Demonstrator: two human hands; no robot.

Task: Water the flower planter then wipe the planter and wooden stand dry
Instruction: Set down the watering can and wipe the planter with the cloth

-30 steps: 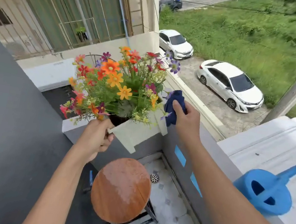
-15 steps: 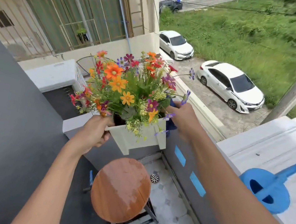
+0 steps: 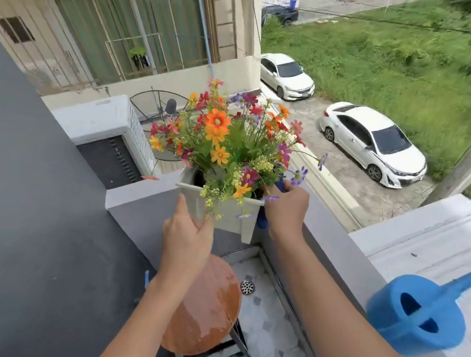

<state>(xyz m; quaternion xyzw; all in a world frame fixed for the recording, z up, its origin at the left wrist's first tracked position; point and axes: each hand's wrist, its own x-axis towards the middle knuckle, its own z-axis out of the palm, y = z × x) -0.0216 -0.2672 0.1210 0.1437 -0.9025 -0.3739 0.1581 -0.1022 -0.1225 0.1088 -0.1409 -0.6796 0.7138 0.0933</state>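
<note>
On a tiled balcony, a person holds a square white planter [image 3: 223,213] filled with orange, red and purple flowers [image 3: 227,140] in the air above a round wooden stand [image 3: 209,306], with the planter sitting roughly upright. The left hand [image 3: 187,238] cups the planter's near lower corner, palm against the side and fingers spread rather than curled tight. The right hand [image 3: 286,206] presses a dark blue cloth [image 3: 263,222] against the planter's right wall, with folds of the cloth showing above and below the fingers; how firmly it pinches the cloth cannot be told. A bright blue plastic watering can [image 3: 418,315] rests apart on the grey ledge [image 3: 339,255] to the right, which suggests watering is over and the drying of the planter is the step in hand. The stand's top glistens with wet patches and appears not yet wiped. The next move likely calls for turning the planter to reach its remaining faces, then setting it somewhere steady so the cloth can go over the wet wood below.
</note>
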